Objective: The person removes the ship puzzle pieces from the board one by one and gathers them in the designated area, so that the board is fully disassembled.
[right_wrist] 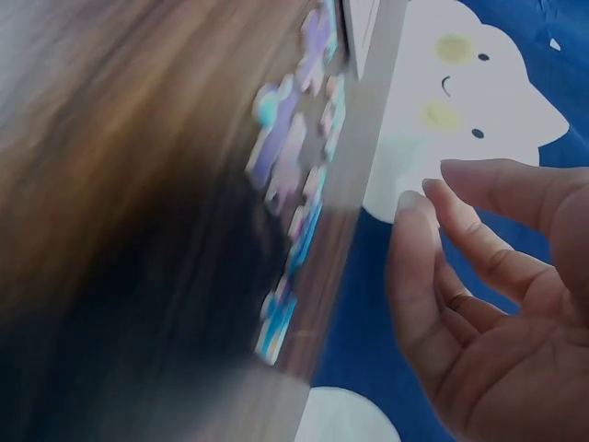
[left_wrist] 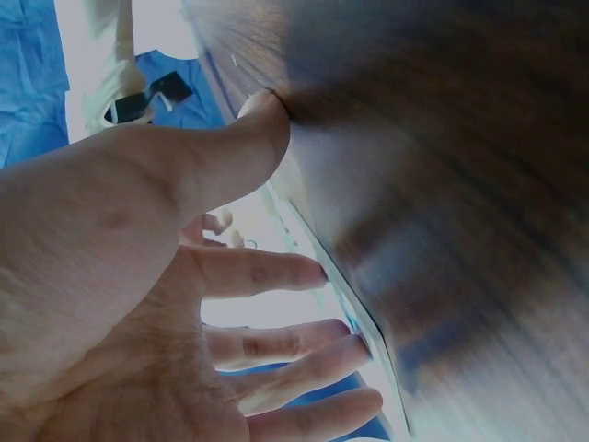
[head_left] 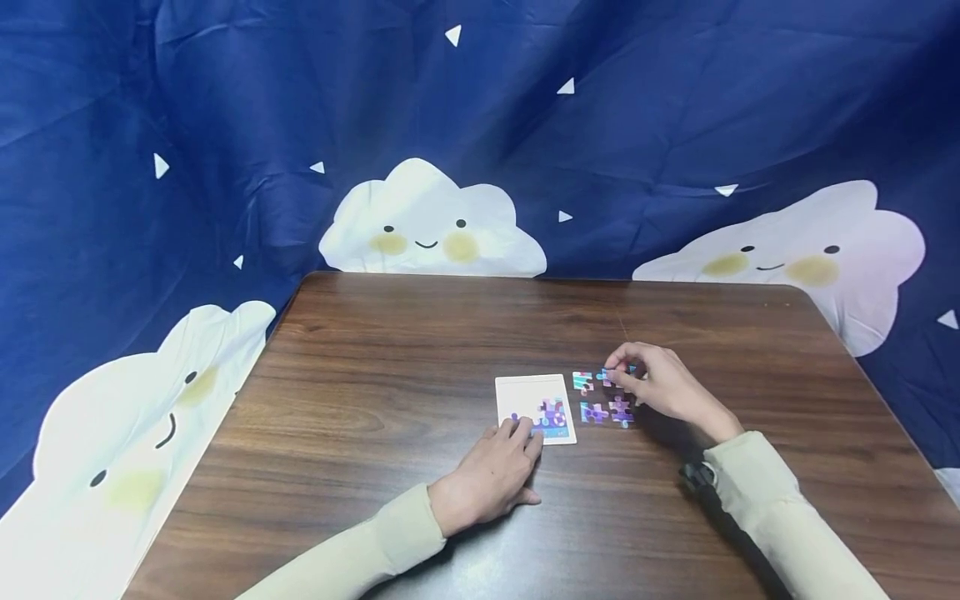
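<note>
A white square puzzle board [head_left: 525,392] lies on the table, with joined purple, blue and pink pieces [head_left: 553,414] in its near right part. My left hand [head_left: 491,471] rests its outstretched fingertips on the board's near edge; in the left wrist view, the fingers [left_wrist: 267,272] lie along the board's rim [left_wrist: 386,359]. Right of the board are several loose jigsaw pieces [head_left: 594,412]. Above the far right ones hovers my right hand [head_left: 663,383], partly hiding them. In the right wrist view its bent fingers [right_wrist: 414,267] and thumb hold nothing, apart from the pieces [right_wrist: 278,327].
The brown wooden table [head_left: 360,358] has rounded far corners. Behind it hangs a blue curtain [head_left: 262,100] with smiling clouds and white triangles. A dark band [head_left: 697,475] is at my right wrist.
</note>
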{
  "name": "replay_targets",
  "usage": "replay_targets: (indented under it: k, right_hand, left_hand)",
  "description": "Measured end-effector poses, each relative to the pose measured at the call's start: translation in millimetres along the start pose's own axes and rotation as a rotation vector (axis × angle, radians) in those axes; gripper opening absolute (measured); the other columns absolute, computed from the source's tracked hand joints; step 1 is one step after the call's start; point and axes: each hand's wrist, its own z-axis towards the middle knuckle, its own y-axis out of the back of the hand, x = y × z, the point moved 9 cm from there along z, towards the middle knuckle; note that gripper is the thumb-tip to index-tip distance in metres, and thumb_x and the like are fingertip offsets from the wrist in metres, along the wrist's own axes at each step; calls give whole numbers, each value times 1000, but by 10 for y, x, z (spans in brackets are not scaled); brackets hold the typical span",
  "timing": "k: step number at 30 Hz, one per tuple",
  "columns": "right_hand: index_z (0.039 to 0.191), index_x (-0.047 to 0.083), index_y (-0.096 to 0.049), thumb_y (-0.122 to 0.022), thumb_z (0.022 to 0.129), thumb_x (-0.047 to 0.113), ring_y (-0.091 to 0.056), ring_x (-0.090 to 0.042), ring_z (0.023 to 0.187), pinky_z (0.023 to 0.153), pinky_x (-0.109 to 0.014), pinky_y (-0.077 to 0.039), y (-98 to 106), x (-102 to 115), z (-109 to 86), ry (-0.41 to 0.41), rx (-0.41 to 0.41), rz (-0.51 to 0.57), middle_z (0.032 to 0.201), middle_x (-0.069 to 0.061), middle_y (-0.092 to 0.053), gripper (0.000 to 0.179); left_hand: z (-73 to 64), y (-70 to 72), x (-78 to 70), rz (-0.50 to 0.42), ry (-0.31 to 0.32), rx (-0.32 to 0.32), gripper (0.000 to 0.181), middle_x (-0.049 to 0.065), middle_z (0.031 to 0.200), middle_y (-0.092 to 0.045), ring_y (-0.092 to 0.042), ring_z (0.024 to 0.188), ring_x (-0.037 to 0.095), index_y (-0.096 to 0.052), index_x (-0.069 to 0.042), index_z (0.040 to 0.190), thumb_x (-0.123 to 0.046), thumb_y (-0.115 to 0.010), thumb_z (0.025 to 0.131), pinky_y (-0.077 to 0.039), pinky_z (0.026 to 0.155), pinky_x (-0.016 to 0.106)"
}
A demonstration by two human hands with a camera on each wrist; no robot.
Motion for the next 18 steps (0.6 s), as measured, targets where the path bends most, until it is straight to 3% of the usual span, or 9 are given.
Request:
replay_targets:
  k: [4, 9, 18]
  right_hand:
    - [103, 4, -72, -72, 95, 7, -62, -10, 65, 55, -25, -55, -51, 89, 60, 33, 0, -15, 88, -6, -71, 8]
    - [105, 6, -75, -73, 95, 8, -63, -11, 70, 67, -27, -54, -150, 176, 122, 62, -3, -50, 93, -4, -75, 10]
    - [115, 4, -75, -71, 98, 12, -64, -14, 84, 73, -26, -53, -471, 280, 151, 77, 104, -66, 107, -7, -75, 20]
  left_hand:
    - [-1, -12, -3, -14, -3, 0, 84, 7, 134, -56, -58, 119, 20, -52, -10, 149, -69, -62, 92, -57, 95, 30]
    - [-5, -18, 3, -22, -1, -11, 84, 6, 134, -56, -58, 119, 21, -52, -9, 149, -69, -63, 91, -57, 96, 31]
    - [3, -24, 16, -20, 7, -12, 84, 6, 134, -56, -58, 119, 20, -53, -10, 148, -70, -64, 90, -58, 96, 31]
